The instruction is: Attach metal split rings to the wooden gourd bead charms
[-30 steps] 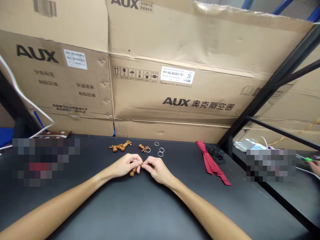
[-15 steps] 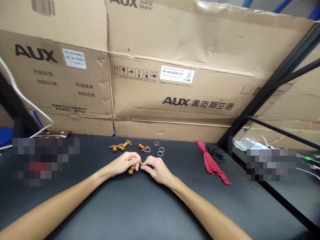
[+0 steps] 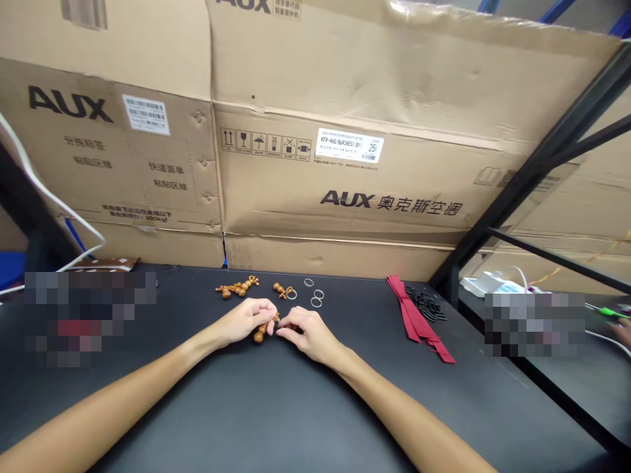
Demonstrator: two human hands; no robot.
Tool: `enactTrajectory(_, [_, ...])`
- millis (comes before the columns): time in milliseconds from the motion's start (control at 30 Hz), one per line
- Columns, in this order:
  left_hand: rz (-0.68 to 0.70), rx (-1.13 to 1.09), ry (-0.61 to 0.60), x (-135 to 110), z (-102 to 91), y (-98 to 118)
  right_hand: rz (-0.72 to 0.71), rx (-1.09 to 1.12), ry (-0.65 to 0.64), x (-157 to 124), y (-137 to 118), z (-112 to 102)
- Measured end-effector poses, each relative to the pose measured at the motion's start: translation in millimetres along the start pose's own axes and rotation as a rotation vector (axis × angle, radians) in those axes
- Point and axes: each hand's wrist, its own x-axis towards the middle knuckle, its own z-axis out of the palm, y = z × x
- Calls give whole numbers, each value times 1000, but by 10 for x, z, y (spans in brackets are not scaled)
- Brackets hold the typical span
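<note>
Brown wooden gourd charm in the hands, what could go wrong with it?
The small brown wooden gourd charm is pinched only by fingertips of the left hand and right hand, so it might slip onto the black table. A bump could also scatter the loose silver metal rings lying just beyond.

Upper part of wooden charm [image 3: 258, 336] hidden under fingers of left hand [image 3: 245, 322]; only lower beads show. Between both hands' fingertips, tiny item [image 3: 278, 321] pinched by right hand [image 3: 306, 332]: too small to tell, possibly metal ring. Both forearms cut by bottom edge. Left pixelated patch [image 3: 89, 318] and right pixelated patch [image 3: 535, 325]: contents unreadable. Black small parts [image 3: 428, 306] beside red ribbons [image 3: 419, 322]: shapes unclear. Another person's hand [image 3: 625, 332] cut by right edge.
</note>
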Motion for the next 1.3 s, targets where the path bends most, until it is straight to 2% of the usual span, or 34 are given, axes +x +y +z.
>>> enactTrajectory(300, [25,56,9,-3,12,-35,-44,-39,3,-9,30,9])
enactTrajectory(733, [29,110,-33,-36,33,-24,-1,-33,4,-4,36,12])
enactTrajectory(967, [57,156,44,-24,40,-11,39,44,6,-6,30,9])
enactTrajectory(1300, [61,89,67,10,27,-73,101,94,10,-13,-10,-42])
